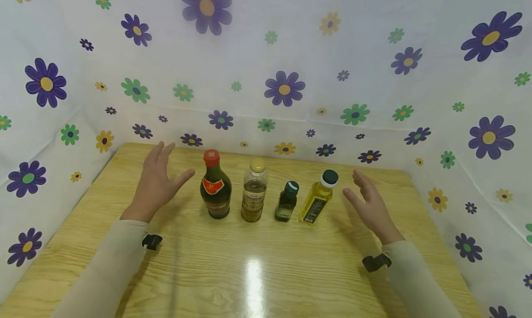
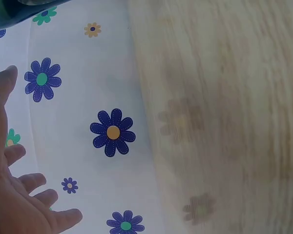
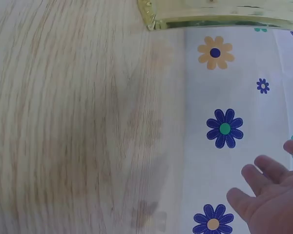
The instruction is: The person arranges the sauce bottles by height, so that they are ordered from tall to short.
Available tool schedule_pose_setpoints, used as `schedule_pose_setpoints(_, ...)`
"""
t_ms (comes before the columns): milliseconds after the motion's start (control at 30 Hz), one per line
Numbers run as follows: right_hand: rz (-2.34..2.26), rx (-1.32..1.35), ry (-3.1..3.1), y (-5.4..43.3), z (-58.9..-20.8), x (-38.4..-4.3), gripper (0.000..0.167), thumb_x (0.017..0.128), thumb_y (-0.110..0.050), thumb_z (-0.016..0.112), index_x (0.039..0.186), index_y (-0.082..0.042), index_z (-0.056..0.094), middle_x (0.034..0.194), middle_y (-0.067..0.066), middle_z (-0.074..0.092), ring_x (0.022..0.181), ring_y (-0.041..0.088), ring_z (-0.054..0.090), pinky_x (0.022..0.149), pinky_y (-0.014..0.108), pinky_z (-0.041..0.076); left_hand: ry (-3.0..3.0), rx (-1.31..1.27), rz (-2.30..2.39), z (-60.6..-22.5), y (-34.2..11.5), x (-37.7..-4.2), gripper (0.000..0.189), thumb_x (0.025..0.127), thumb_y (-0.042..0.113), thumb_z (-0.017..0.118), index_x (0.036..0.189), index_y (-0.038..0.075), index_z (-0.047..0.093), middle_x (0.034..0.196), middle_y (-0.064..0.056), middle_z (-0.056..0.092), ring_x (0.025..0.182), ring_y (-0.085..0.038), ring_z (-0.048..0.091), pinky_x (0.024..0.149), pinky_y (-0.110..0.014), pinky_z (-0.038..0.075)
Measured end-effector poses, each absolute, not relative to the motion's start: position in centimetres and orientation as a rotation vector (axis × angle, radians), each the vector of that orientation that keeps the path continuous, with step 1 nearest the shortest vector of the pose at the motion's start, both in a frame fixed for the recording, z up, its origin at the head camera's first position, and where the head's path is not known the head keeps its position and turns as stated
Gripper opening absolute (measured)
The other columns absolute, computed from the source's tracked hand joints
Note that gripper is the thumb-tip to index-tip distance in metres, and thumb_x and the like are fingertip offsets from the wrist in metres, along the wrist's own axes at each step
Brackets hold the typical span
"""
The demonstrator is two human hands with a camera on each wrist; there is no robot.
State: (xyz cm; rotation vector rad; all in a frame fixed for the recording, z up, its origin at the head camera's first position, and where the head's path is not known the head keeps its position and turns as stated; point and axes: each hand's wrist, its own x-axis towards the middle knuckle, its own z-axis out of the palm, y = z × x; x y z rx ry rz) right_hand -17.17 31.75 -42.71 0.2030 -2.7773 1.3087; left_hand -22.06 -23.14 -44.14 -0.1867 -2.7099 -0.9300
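Note:
Side by side on the wooden table stand a dark bottle with a red cap (image 1: 215, 191), a clear bottle with a gold cap (image 1: 254, 193), a small dark bottle with a dark green cap (image 1: 286, 202) and a yellow oil bottle (image 1: 317, 200) with a dark green and white cap. My left hand (image 1: 155, 184) is held left of the red-capped bottle, fingers spread, touching nothing. To the right of the oil bottle, my right hand (image 1: 371, 207) hovers with its fingers apart and holds nothing. The oil bottle's side (image 3: 224, 13) shows in the right wrist view.
The light wooden table (image 1: 208, 272) reaches back to a white floral cloth (image 1: 245, 54), which also hangs at both sides. Each wrist wears a black strap. A bright reflection lies on the tabletop in front of the bottles.

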Motion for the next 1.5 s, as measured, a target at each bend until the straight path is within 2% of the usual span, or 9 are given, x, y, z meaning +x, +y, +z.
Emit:
schedule_pose_setpoints(200, 1.545, 0.319, -2.683, 31.6, -42.8, -16.9, 0.077, 0.104, -0.019, 0.064, 0.166, -0.012, 0.019, 0.164, 0.022, 0.031, 0.151, 0.044, 0.029, 0.122, 0.058, 0.027, -2.697, -0.232, -1.105, -43.8, -23.1, -22.0, 0.095, 0.095, 0.055, 0.07, 0.166, 0.015, 0.02, 0.171, -0.017, 0.015, 0.156, -0.044, 0.015, 0.119, -0.071, 0.022)
schedule_pose_setpoints(433, 1.669, 0.428, -2.6, 31.1, -43.1, -16.8, 0.075, 0.102, -0.011, 0.067, 0.164, -0.013, 0.024, 0.159, 0.02, 0.038, 0.148, 0.042, 0.034, 0.113, 0.015, 0.037, -2.623, -0.317, -1.436, -42.9, -23.1, -21.6, 0.088, 0.098, 0.039, 0.072, 0.166, 0.021, 0.019, 0.169, -0.011, 0.021, 0.155, -0.037, 0.023, 0.12, -0.062, 0.029)
schedule_pose_setpoints(600, 1.73, 0.473, -2.57, 30.4, -43.6, -16.6, 0.073, 0.101, -0.007, 0.066, 0.163, -0.011, 0.026, 0.156, 0.019, 0.039, 0.146, 0.037, 0.038, 0.113, 0.016, 0.038, -2.504, -0.447, -1.59, -42.5, -23.1, -21.1, 0.082, 0.099, 0.022, 0.072, 0.165, 0.02, 0.023, 0.166, -0.011, 0.031, 0.152, -0.035, 0.031, 0.118, -0.06, 0.034)
schedule_pose_setpoints(800, 1.769, 0.536, -2.537, 29.5, -44.6, -16.1, 0.073, 0.099, -0.001, 0.067, 0.16, -0.011, 0.029, 0.154, 0.016, 0.041, 0.14, 0.011, 0.045, 0.113, 0.017, 0.04, -2.479, -0.564, -1.67, -42.6, -22.3, -20.2, 0.085, 0.095, 0.012, 0.077, 0.163, 0.023, 0.027, 0.165, -0.007, 0.033, 0.152, -0.031, 0.031, 0.118, -0.058, 0.035)
schedule_pose_setpoints(900, 1.791, 0.544, -2.521, 28.9, -44.7, -16.0, 0.071, 0.098, 0.0, 0.068, 0.158, -0.009, 0.031, 0.154, 0.015, 0.041, 0.138, 0.007, 0.045, 0.113, 0.019, 0.04, -2.493, -0.59, -1.696, -42.8, -21.6, -19.7, 0.09, 0.092, 0.01, 0.079, 0.163, 0.023, 0.026, 0.165, -0.006, 0.032, 0.152, -0.03, 0.03, 0.119, -0.057, 0.034)
schedule_pose_setpoints(1133, 1.755, 0.485, -2.6, 27.7, -44.7, -15.8, 0.068, 0.098, -0.009, 0.072, 0.155, -0.009, 0.036, 0.153, 0.012, 0.046, 0.134, 0.007, 0.047, 0.118, 0.054, 0.038, -2.466, -0.622, -1.709, -43.4, -20.2, -18.6, 0.09, 0.091, 0.005, 0.079, 0.163, 0.017, 0.027, 0.16, -0.011, 0.039, 0.146, -0.036, 0.039, 0.116, -0.058, 0.038)
schedule_pose_setpoints(1200, 1.751, 0.477, -2.609, 27.3, -44.8, -15.7, 0.065, 0.099, -0.009, 0.071, 0.154, -0.008, 0.038, 0.151, 0.013, 0.048, 0.131, 0.007, 0.05, 0.116, 0.058, 0.038, -2.451, -0.629, -1.714, -43.6, -19.9, -18.3, 0.088, 0.091, 0.004, 0.079, 0.162, 0.016, 0.028, 0.158, -0.012, 0.04, 0.144, -0.037, 0.041, 0.115, -0.059, 0.039)
schedule_pose_setpoints(1333, 1.733, 0.467, -2.597, 26.9, -45.0, -15.7, 0.061, 0.099, -0.007, 0.069, 0.152, -0.006, 0.04, 0.148, 0.015, 0.051, 0.126, 0.005, 0.054, 0.111, 0.04, 0.047, -2.457, -0.616, -1.725, -43.9, -19.4, -18.0, 0.089, 0.09, 0.005, 0.08, 0.162, 0.016, 0.029, 0.158, -0.014, 0.041, 0.144, -0.038, 0.041, 0.114, -0.06, 0.039)
schedule_pose_setpoints(1500, 1.75, 0.435, -2.569, 26.6, -45.1, -15.7, 0.059, 0.099, -0.005, 0.069, 0.151, -0.005, 0.041, 0.149, 0.015, 0.051, 0.126, 0.002, 0.053, 0.104, 0.018, 0.046, -2.537, -0.567, -1.713, -44.6, -18.9, -17.7, 0.094, 0.088, 0.017, 0.085, 0.162, 0.015, 0.028, 0.158, -0.014, 0.041, 0.144, -0.038, 0.042, 0.114, -0.06, 0.041)
